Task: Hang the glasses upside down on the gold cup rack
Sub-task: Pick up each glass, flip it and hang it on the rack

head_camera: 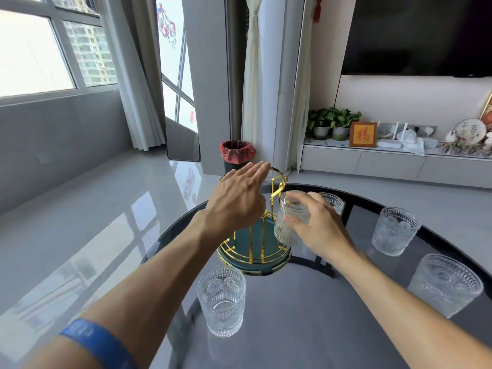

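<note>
The gold cup rack [277,191] stands on a round teal base [254,259] on the dark glass table. My right hand [319,227] grips an embossed clear glass [288,222], turned upside down, right beside the rack's gold prongs. My left hand [239,197] lies over the rack's top ring handle with fingers stretched; whether it grips the ring is hidden. Upright glasses stand around: one near me [221,300], two at the right [395,231] [444,284], one behind my right hand [331,202].
The round glass table [306,328] ends close to the rack's left side, with grey floor beyond. A bin with a red bag [237,155] stands on the floor behind the rack. A white cabinet with plants and ornaments [372,155] runs along the right wall.
</note>
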Available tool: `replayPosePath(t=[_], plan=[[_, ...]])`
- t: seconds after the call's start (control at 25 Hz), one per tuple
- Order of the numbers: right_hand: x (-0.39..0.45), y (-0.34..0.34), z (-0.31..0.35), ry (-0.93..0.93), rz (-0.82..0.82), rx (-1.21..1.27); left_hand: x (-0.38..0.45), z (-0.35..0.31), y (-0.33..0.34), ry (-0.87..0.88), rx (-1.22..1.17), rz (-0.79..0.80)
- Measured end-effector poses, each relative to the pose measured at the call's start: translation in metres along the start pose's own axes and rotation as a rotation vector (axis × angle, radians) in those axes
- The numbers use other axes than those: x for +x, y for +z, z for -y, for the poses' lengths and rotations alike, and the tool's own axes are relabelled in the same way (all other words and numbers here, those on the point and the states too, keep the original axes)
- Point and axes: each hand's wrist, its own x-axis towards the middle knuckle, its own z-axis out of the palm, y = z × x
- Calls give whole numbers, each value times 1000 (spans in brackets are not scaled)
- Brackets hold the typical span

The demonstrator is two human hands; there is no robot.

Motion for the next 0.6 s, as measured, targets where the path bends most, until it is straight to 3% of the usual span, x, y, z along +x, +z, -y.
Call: replayPosePath(t=[0.2, 0.28, 0.4, 0.44, 0.52, 0.6], plan=[[-1, -2, 1, 70, 69, -7, -1, -4, 2, -43, -22, 68], [-7, -4, 11, 157, 119, -19, -15, -9, -3, -90, -73, 20], [-39, -4, 25, 157, -73, 49, -76, -15, 2, -188, -218, -214], [-51, -3, 27, 115, -169, 59, -101, -15, 8, -216, -244, -224], [-71, -1, 34, 72, -289, 46, -143, -16, 18, -279, -232, -66], [-86, 1, 45, 52, -297, 47, -165, -16, 24, -327, -137, 145]])
